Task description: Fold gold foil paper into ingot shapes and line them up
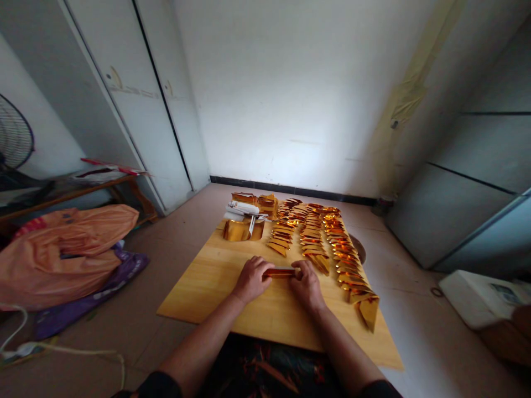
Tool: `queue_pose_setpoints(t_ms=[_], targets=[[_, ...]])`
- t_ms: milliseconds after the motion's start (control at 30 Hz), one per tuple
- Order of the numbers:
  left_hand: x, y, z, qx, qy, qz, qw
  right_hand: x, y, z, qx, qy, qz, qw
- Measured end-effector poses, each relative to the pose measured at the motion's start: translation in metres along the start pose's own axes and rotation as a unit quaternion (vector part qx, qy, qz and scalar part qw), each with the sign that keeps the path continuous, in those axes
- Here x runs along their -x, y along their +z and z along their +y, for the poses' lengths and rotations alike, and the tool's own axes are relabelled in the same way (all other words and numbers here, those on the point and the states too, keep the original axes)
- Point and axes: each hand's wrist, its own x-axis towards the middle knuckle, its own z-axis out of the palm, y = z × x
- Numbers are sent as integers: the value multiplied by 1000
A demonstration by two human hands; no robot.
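A narrow strip of folded gold foil paper (280, 272) is stretched level between my two hands, above the near middle of the wooden board (207, 293). My left hand (252, 280) pinches its left end, and my right hand (306, 284) grips the right end. Beyond my hands, rows of folded gold foil pieces (315, 243) overlap one another toward the right side. At the back left lie flat gold foil sheets (237, 230), with white paper rolls or bundles (243, 208) behind them. The undersides of my fingers are hidden.
White wall (290, 99) stands behind the board. On the left floor are an orange bag (62, 260), a purple bag (95, 290) and a pale cord (87, 349). A fan (14, 132) is at far left, a white box (481, 298) at right, near a grey cabinet (456, 193).
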Motion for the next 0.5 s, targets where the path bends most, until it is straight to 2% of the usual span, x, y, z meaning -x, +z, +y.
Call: queue_pose_setpoints(t_ms=[300,500], targets=[[2,5,-3,13,-10,-11,1000,4,0,-3,-12,-49,17,999],[5,11,-6,6,-6,-3,1000,6,3,1,2,-42,28,999]])
